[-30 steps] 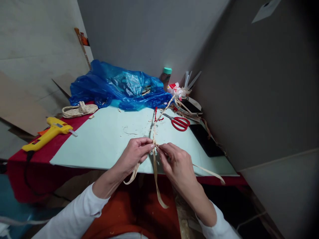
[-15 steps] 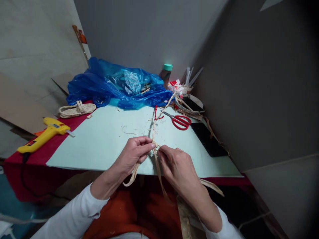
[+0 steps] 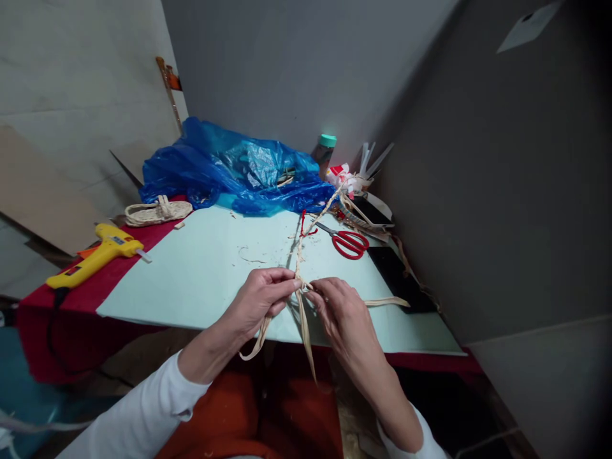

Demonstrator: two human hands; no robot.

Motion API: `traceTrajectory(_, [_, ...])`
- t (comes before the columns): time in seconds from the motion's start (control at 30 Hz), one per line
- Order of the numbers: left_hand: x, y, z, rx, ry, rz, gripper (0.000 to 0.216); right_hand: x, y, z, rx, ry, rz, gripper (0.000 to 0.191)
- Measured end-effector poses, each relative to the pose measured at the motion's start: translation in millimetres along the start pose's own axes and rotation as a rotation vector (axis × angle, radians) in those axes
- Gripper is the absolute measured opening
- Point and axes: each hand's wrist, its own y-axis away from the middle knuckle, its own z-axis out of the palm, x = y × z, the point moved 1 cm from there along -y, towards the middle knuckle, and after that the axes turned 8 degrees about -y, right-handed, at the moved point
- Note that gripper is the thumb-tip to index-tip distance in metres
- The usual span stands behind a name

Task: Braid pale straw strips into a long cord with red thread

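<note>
A pale braid of dried plant fibre (image 3: 299, 248) runs from the back of the table toward me, with a red tie (image 3: 303, 223) near its upper part. My left hand (image 3: 261, 296) pinches the braid's near end between thumb and fingers. My right hand (image 3: 342, 312), also closed, grips one loose fibre strand (image 3: 389, 301) just right of the braid; its tail sticks out to the right beyond the hand. Another strand (image 3: 306, 338) hangs down between the hands. A further strand (image 3: 258, 343) loops below my left hand.
Red-handled scissors (image 3: 350, 245) lie right of the braid. At left are a yellow glue gun (image 3: 95, 258) and a woven sandal-like piece (image 3: 159, 211). A blue plastic bag (image 3: 224, 166) and a teal-capped bottle (image 3: 327, 148) stand at the back. A black flat object (image 3: 399, 277) lies at right.
My right hand has turned a little, and the strand tail beyond it has swung up over the tabletop. My left hand keeps its pinch. The view has shifted slightly.
</note>
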Motion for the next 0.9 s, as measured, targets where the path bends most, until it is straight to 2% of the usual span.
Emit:
traceTrajectory(0.17, [-0.1,1.7,1.9,0.024,-0.012,0.007,0.022,-2.5,4.0,2.2,-0.01,0.106,-0.015,0.019])
traceTrajectory(0.33, [-5.2,4.0,13.7,0.159,-0.228,0.099,0.018,-14.3,13.5,3.6,-0.015,0.397,-0.039,0.018])
traceTrajectory(0.47, [-9.2,4.1,21.4,0.226,-0.27,0.142,0.017,-29.2,16.5,6.7,0.023,0.483,-0.039,0.018])
traceTrajectory(0.77, [-5.7,7.7,9.3,0.042,-0.012,0.025,0.026,-45.1,16.5,28.0,0.081,0.438,0.021,0.02])
traceTrajectory(0.9, [-1.9,7.4,4.1,0.007,0.07,-0.023,0.024,-46.9,28.6,23.0,0.044,0.26,-0.048,0.025])
